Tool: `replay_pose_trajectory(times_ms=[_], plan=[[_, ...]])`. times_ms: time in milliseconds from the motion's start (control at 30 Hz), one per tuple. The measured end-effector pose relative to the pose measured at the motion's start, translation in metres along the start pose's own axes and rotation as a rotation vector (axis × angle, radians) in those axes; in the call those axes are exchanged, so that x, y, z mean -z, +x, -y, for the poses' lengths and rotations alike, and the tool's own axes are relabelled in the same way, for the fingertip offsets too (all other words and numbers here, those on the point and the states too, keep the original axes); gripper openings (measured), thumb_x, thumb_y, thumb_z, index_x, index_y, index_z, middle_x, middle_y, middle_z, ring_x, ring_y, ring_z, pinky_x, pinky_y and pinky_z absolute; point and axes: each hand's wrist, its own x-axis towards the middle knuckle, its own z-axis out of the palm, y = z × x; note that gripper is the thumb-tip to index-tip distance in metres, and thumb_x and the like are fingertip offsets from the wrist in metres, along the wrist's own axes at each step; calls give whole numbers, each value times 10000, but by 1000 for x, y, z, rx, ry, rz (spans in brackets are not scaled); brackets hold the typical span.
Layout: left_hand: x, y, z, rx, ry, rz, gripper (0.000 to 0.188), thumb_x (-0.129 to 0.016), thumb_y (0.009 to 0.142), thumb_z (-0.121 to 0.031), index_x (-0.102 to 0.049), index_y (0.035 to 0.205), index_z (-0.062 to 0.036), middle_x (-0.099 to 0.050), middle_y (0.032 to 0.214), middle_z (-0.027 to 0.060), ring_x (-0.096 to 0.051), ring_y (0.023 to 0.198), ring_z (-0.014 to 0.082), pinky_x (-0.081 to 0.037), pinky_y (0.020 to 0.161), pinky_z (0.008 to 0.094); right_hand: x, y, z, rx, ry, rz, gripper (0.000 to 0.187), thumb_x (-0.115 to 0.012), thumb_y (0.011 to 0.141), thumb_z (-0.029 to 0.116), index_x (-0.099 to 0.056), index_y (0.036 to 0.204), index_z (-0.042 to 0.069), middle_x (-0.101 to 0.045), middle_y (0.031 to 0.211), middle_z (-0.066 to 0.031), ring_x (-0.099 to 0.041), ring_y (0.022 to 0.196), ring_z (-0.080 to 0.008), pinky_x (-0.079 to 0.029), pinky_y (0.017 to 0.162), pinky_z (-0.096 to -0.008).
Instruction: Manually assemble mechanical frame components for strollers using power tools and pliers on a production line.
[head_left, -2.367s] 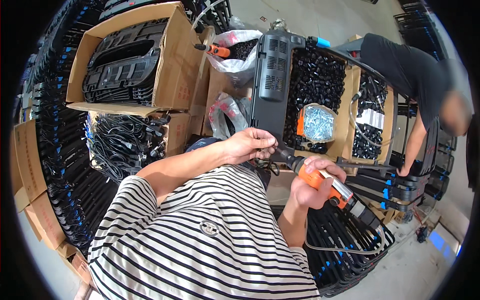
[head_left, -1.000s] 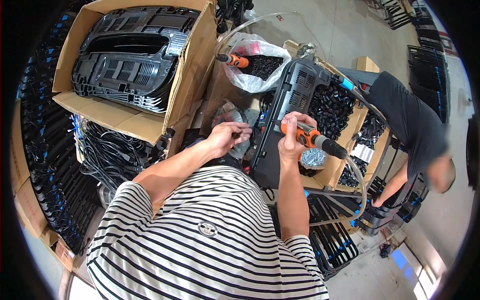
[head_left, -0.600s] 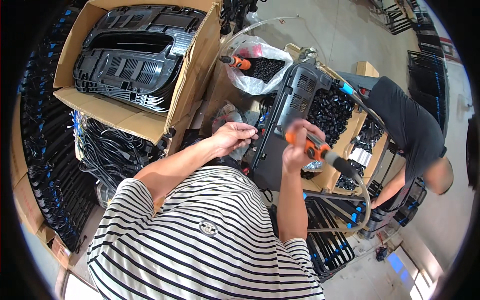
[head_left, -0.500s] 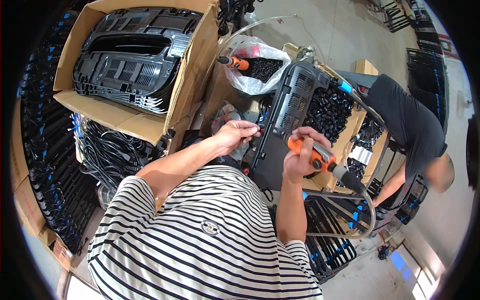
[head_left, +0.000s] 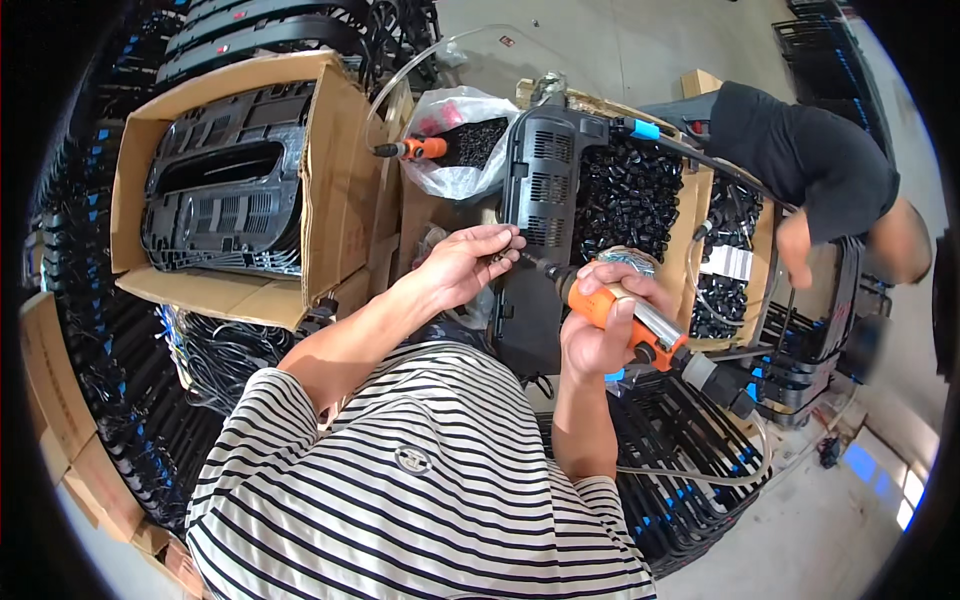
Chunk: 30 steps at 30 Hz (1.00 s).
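Note:
My right hand (head_left: pixel 600 325) grips an orange and silver air screwdriver (head_left: pixel 625 318) with a hose trailing from its rear. Its dark tip points up and left at the fingers of my left hand (head_left: pixel 465 262). My left hand pinches something small at that tip; it is too small to make out. Both hands hover over a black plastic panel (head_left: pixel 540 190) with vent slots that lies in front of me.
A cardboard box (head_left: pixel 330 170) of black moulded panels stands at the left. A clear bag (head_left: pixel 465 150) of small black parts and a second orange tool (head_left: pixel 415 150) lie behind. Boxes of black parts (head_left: pixel 640 200) sit at the right, where another person in a dark shirt (head_left: pixel 800 150) bends over. Black crates surround me.
My right hand brought the screwdriver down and tilted its tip toward my left hand's fingers. My left hand stayed over the black panel.

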Motion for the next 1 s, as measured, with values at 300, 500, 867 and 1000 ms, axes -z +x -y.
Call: replay_pose_trajectory(times_ms=[300,500,867,1000], plan=[[-16,7,9,48,-30,161,179,-607,950,-137,-631,1094,-32,-659,978,41,-597,846,128,-501,798,261,9,10,3,37,29,-23,240,-577,919,181,-482,1072,23,-624,901,-194,-584,668,-204,-512,661,-396],[-15,15,9,22,23,158,215,-613,952,-149,-629,1125,-22,-658,993,47,-601,861,114,-500,790,247,9,17,9,62,17,1,236,-565,919,178,-482,1070,15,-619,875,-190,-583,672,-203,-517,675,-396],[-26,12,1,44,12,336,189,-624,935,-107,-645,1091,-2,-662,953,65,-598,850,124,-489,775,247,10,21,19,36,39,-2,255,-563,920,215,-485,1066,22,-614,857,-177,-581,671,-206,-510,673,-395],[-25,10,3,22,60,328,198,-635,925,-97,-651,1095,3,-673,966,71,-613,875,127,-487,774,246,9,20,24,10,82,1,256,-564,919,222,-487,1067,29,-614,863,-175,-576,674,-209,-501,679,-401]])
